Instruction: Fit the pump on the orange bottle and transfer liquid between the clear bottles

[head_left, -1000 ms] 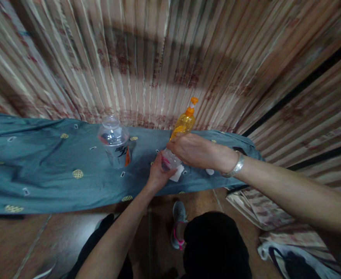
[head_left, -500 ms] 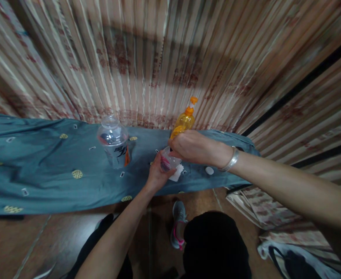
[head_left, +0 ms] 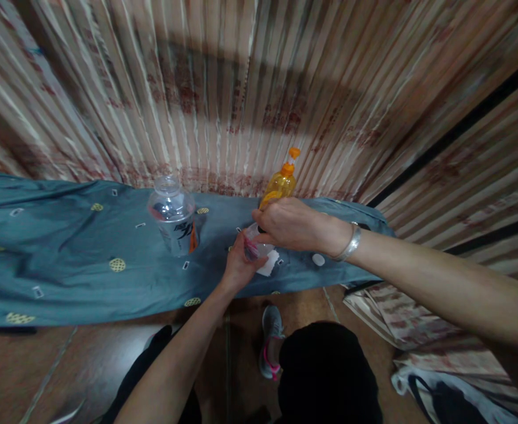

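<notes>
My left hand (head_left: 242,259) is wrapped round a small clear plastic cup (head_left: 253,246) with something pink showing in or on it. Over the cup's mouth is my right hand (head_left: 283,221), its fingers pinched together on a small dark thing that I cannot make out. A silvery bracelet circles the right wrist. Just behind the right hand stands a clear yellow pump bottle (head_left: 281,184) with an orange pump head. White paper (head_left: 268,263) lies under the cup, beside the left fingertips.
A clear, wide-necked plastic bottle (head_left: 173,218) stands uncapped to the left. A white disc (head_left: 318,259) lies right of the paper. The blue-green cloth (head_left: 73,259) covers a narrow surface against a striped curtain (head_left: 197,88). A bag (head_left: 453,394) rests on the floor.
My right hand has shifted slightly at the cup's mouth, its fingers a little lower and further left. The left hand and the bottles have stayed put.
</notes>
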The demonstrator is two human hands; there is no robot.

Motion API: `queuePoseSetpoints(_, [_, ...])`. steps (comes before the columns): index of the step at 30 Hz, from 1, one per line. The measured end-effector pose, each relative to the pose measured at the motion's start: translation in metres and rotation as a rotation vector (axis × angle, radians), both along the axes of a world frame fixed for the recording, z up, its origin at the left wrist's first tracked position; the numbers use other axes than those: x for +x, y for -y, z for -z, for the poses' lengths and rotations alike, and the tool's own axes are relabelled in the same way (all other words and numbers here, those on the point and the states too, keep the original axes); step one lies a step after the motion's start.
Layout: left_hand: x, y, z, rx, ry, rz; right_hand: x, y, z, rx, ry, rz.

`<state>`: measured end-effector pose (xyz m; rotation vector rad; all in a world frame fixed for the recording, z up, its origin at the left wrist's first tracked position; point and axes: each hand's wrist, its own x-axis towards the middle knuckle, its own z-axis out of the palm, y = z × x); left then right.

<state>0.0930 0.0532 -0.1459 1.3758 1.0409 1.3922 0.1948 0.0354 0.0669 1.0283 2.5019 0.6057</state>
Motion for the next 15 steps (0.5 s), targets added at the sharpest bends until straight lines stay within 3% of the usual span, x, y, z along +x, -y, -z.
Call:
queuePoseSetpoints(4, [0.0,-0.0004,0.0012,-0.003,0.003,0.004,0.003,0.0009,-0.0002,-0.059,0.016,-0.06])
queuePoseSetpoints(10, [0.0006,-0.0001,-0.0004,-0.014,0.006,0.009,0.0008,0.0022,-0.0006,-0.012,-0.014,0.05])
queuePoseSetpoints(15, [0.0017,-0.0003,0.0002,-0.017,0.028,0.021,0.0027,0.0032,-0.0029,-0.084,-0.021,0.015])
